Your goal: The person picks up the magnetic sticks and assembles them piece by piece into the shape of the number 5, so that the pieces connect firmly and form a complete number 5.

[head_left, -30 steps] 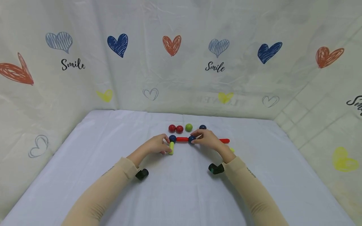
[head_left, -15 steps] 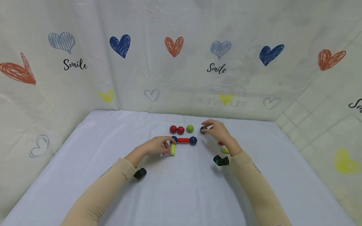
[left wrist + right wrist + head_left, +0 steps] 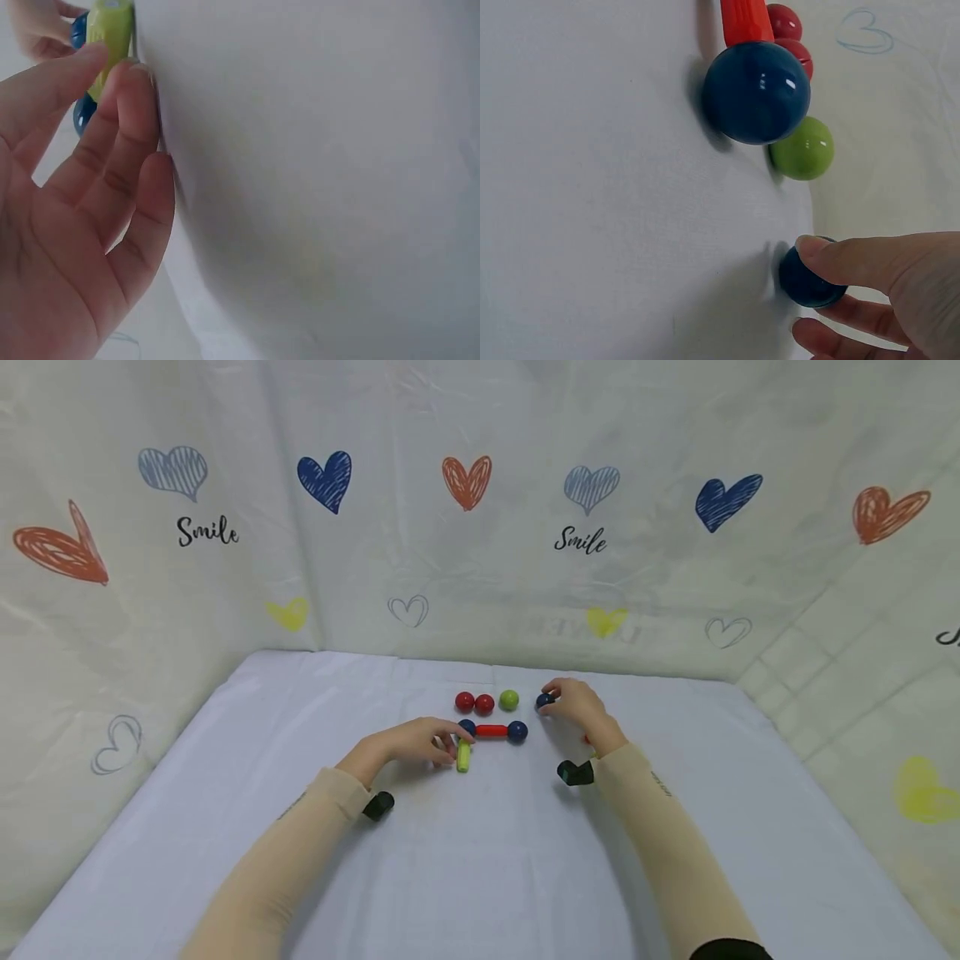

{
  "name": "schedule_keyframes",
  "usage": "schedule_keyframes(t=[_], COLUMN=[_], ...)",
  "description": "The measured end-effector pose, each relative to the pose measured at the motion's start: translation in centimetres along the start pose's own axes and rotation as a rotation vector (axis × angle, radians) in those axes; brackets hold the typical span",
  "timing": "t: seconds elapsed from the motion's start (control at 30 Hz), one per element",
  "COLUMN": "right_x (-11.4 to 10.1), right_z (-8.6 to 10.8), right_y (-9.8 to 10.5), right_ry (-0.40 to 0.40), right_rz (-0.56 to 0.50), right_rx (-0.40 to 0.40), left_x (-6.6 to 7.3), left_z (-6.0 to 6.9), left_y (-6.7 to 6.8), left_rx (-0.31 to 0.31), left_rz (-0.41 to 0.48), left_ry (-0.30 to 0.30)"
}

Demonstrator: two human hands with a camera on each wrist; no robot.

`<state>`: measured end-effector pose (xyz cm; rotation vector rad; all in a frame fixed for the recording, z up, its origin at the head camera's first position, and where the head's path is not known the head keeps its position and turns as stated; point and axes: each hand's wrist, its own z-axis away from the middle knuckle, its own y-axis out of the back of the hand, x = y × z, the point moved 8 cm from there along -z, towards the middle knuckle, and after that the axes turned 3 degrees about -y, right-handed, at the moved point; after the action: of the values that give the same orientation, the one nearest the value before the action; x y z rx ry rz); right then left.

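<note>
My left hand [image 3: 420, 742] is at a short yellow-green rod [image 3: 463, 757], thumb against its side and index finger reaching over the blue ball [image 3: 467, 727] at its far end. In the left wrist view the thumb lies on the yellow-green rod [image 3: 112, 37], with the other fingers bent beside it. A red rod [image 3: 492, 731] joins that ball to a second blue ball [image 3: 517, 732]. Farther right, my right hand [image 3: 581, 706] pinches a separate blue ball [image 3: 806, 279] between thumb and fingers, at the table surface.
Two red balls [image 3: 475, 703] and a green ball [image 3: 509, 700] lie in a row behind the joined pieces. Part of another red piece [image 3: 587, 739] shows beside the right wrist, mostly hidden. A curtain printed with hearts [image 3: 420, 552] rises behind the white-covered table [image 3: 480, 860].
My right hand has left the second joined blue ball and moved right and back to the separate blue ball, which it now pinches. The left hand has stayed by the yellow-green rod.
</note>
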<state>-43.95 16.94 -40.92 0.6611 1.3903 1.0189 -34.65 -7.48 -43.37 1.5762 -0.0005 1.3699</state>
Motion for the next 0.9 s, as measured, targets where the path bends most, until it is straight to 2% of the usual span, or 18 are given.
schedule_keyframes(t=[0.17, 0.37, 0.67, 0.9], right_x=[0.0, -0.7, -1.5, -2.2], right_z=[-0.2, 0.6, 2.2, 4.2], right_y=[-0.2, 0.1, 0.7, 1.2], right_ry=[0.002, 0.029, 0.078, 0.131], right_rz=[0.022, 0.043, 0.064, -0.007], right_rx=[0.005, 0.027, 0.039, 0.061], left_x=[0.3, 0.9, 0.9, 1.1], left_z=[-0.8, -1.2, -1.0, -1.1], left_y=[-0.1, -0.1, -0.3, -0.3], left_rx=[0.014, 0.039, 0.043, 0.050], left_rz=[-0.075, -0.143, -0.162, -0.199], left_ry=[-0.012, -0.023, -0.030, -0.032])
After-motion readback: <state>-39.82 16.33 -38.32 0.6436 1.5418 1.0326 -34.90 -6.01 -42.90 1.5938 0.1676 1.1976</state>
